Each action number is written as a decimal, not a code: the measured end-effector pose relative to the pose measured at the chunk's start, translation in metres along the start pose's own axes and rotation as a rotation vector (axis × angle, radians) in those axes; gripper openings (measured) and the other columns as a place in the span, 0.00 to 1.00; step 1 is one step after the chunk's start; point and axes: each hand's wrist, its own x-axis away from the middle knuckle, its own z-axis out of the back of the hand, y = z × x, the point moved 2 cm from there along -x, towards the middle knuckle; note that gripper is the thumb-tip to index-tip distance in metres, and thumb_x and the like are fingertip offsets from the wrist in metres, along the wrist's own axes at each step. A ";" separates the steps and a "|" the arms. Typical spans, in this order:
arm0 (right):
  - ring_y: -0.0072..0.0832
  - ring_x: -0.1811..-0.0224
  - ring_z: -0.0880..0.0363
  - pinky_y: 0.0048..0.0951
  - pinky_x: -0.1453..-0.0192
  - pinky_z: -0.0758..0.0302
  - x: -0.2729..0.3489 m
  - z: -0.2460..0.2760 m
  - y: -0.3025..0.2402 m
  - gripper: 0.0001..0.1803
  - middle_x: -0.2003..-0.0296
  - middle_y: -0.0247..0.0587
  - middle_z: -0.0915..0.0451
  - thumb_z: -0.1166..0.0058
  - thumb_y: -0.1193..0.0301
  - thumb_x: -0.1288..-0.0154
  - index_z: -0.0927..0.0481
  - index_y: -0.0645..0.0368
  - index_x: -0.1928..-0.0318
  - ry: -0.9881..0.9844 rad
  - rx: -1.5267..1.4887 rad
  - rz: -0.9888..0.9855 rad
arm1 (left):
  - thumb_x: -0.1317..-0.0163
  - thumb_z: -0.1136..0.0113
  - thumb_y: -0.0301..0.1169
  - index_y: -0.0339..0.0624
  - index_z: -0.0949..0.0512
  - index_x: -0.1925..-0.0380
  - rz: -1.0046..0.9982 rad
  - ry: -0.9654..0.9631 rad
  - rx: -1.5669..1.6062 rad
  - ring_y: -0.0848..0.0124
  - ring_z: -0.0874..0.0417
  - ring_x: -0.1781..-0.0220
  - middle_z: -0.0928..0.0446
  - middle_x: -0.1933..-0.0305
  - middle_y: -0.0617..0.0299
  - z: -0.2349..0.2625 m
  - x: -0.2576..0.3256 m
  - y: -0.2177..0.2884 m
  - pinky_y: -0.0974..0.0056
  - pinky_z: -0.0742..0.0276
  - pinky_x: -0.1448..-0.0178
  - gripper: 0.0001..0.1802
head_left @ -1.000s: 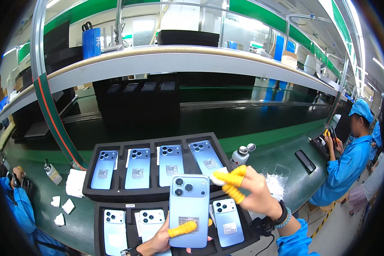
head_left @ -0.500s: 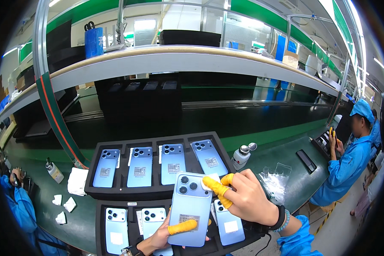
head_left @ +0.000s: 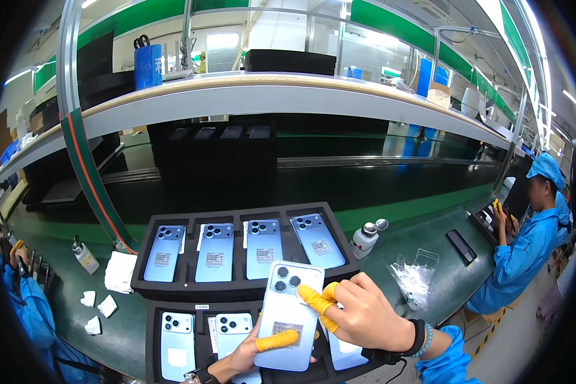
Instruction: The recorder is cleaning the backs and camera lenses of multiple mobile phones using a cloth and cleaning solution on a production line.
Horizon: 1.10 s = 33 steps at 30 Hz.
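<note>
A light blue smartphone point(head_left: 288, 333), its back facing up, is gripped by my left hand point(head_left: 246, 354), with the yellow-cotted thumb across the printed label. My right hand point(head_left: 371, 313), also in yellow finger cots, has its fingers pinched together against the phone's back beside the camera lenses. A white wipe under these fingertips is almost wholly hidden now. Beneath the held phone is the near black foam tray point(head_left: 201, 320), with several blue phones such as this one point(head_left: 177, 345) in its slots. Behind it, the far foam tray point(head_left: 192, 291) holds more phones, including one point(head_left: 214, 253) with a label.
Left of the trays are a stack of white cloths point(head_left: 120, 272), a crumpled wipe point(head_left: 107, 306) and a spray bottle point(head_left: 84, 256). Rightward stand a metal-topped bottle point(head_left: 365, 241), a clear bag point(head_left: 415, 281) and a dark phone-shaped thing point(head_left: 461, 247). Co-workers point(head_left: 525, 240) sit on both sides.
My right fingertips have moved left and down across the phone's back, toward the lenses. The wipe, plainer before, is now mostly covered. My left hand keeps its hold; the view has shifted slightly.
</note>
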 end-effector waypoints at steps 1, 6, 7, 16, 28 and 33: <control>0.34 0.72 0.26 0.32 0.66 0.30 0.000 -0.002 -0.001 0.17 0.68 0.45 0.24 0.41 0.79 0.49 0.20 0.60 0.56 -0.001 0.002 0.002 | 0.38 0.56 0.43 0.59 0.67 0.33 0.021 0.008 0.011 0.54 0.34 0.36 0.44 0.34 0.48 -0.003 0.001 0.002 0.46 0.36 0.35 0.39; 0.34 0.72 0.26 0.32 0.66 0.31 -0.001 -0.016 -0.004 0.17 0.68 0.45 0.24 0.41 0.79 0.49 0.20 0.60 0.56 -0.007 0.009 0.010 | 0.38 0.56 0.43 0.56 0.67 0.34 0.040 0.042 -0.094 0.56 0.36 0.35 0.46 0.33 0.49 0.001 -0.003 -0.006 0.49 0.39 0.33 0.40; 0.34 0.72 0.26 0.32 0.66 0.31 -0.001 -0.020 -0.004 0.17 0.68 0.45 0.24 0.41 0.79 0.49 0.20 0.60 0.56 -0.008 0.010 0.011 | 0.38 0.56 0.42 0.55 0.67 0.34 0.014 0.074 -0.128 0.57 0.36 0.35 0.45 0.34 0.49 0.000 -0.004 -0.005 0.49 0.39 0.33 0.40; 0.34 0.72 0.26 0.32 0.66 0.31 -0.009 -0.037 0.001 0.16 0.69 0.45 0.24 0.41 0.79 0.49 0.20 0.60 0.56 -0.011 0.025 0.016 | 0.38 0.58 0.41 0.52 0.66 0.35 -0.055 0.122 -0.205 0.52 0.31 0.39 0.43 0.36 0.46 -0.003 -0.011 0.000 0.50 0.33 0.36 0.38; 0.33 0.71 0.27 0.31 0.65 0.32 0.010 -0.023 -0.001 0.16 0.69 0.45 0.24 0.41 0.79 0.49 0.20 0.59 0.57 -0.025 0.051 0.041 | 0.39 0.55 0.40 0.54 0.66 0.34 -0.070 0.103 -0.144 0.53 0.28 0.42 0.43 0.36 0.46 -0.008 -0.005 0.006 0.50 0.29 0.39 0.39; 0.33 0.71 0.27 0.31 0.65 0.32 0.008 -0.032 -0.004 0.16 0.69 0.44 0.24 0.41 0.79 0.50 0.20 0.59 0.57 -0.023 0.061 0.046 | 0.39 0.52 0.41 0.51 0.66 0.34 -0.155 0.134 -0.308 0.59 0.35 0.35 0.45 0.35 0.50 0.001 -0.006 -0.002 0.53 0.37 0.34 0.41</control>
